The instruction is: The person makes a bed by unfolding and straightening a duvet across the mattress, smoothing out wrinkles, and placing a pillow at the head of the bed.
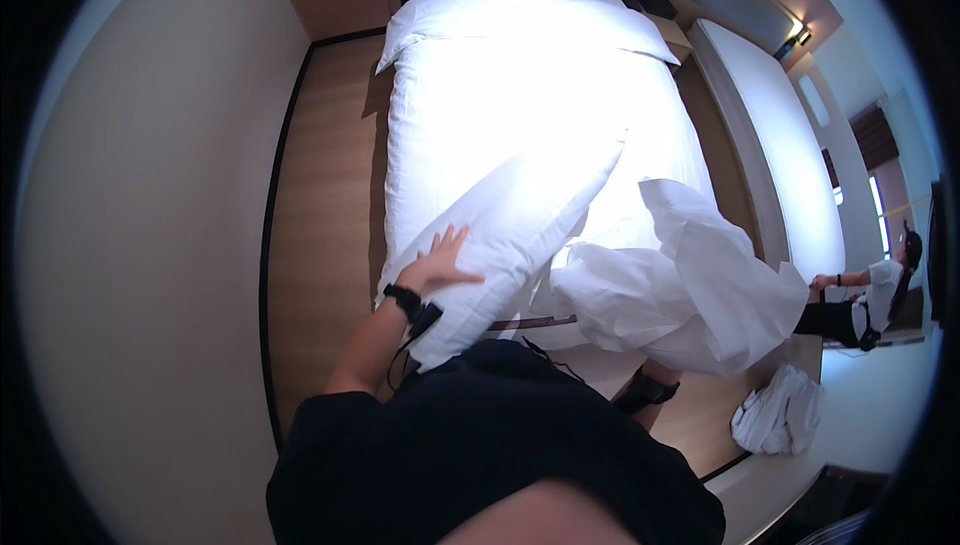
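My left hand lies spread on a white pillow, palm down and fingers apart. The pillow slants across the foot end of a bed with a white duvet. At my right, a loose white cloth, perhaps a pillowcase, billows in the air over the bed's foot corner. My right forearm, with a black band at the wrist, reaches up under this cloth. The cloth covers my right hand, so its grip is hidden.
A second bed stands to the right, past a nightstand. Another person is at its foot. Bundled white linen lies at lower right. A wall bounds the wood-look floor on the left.
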Demonstrator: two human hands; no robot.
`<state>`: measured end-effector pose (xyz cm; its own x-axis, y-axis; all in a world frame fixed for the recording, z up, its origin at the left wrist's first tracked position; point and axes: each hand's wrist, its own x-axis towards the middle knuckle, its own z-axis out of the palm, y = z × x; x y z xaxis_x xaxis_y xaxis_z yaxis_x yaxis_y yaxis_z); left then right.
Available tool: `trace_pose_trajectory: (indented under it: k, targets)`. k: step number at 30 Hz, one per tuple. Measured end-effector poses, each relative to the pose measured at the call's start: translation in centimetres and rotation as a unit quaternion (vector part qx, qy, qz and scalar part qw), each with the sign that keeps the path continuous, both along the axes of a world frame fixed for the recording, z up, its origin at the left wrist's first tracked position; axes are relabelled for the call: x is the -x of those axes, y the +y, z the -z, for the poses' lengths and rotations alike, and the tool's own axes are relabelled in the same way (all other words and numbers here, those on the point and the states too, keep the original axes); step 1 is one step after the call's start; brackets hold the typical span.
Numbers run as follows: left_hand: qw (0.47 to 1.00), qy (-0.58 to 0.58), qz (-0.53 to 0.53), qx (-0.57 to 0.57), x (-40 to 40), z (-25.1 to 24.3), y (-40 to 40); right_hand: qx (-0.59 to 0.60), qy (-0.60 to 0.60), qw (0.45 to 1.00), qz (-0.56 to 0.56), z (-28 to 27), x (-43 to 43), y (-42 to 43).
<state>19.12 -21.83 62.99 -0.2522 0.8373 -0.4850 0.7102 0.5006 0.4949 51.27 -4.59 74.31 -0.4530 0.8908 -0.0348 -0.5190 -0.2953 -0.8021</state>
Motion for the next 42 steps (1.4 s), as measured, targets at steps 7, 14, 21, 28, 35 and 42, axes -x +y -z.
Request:
trace_pose_trajectory:
  k: [7,14,21,28,35,42]
  targets:
    - [0.972,-0.111,0.187,0.086,6.4,1.1,-7.5,-0.027,0.061,0.998,0.013,-2.5,2.7,-1.6]
    - [0.929,-0.338,-0.022,0.152,6.2,-6.1,-18.0,-0.079,0.204,0.960,-0.176,-9.7,12.5,-3.9]
    - [0.896,-0.440,-0.054,-0.027,9.5,-2.4,-23.0,-0.198,-0.191,0.894,-0.354,-4.2,24.7,-7.3]
    - [0.879,-0.459,-0.112,-0.062,12.9,-0.8,-21.8,-0.181,-0.365,0.885,-0.224,5.6,20.7,-5.4]
    - [0.923,-0.375,-0.080,0.004,12.5,-1.2,-16.2,-0.161,-0.499,0.847,-0.088,11.8,14.3,-2.5]
    - [0.935,-0.334,-0.117,0.001,6.5,-6.1,-5.0,-0.400,-0.574,0.714,-0.025,9.5,11.8,4.3]
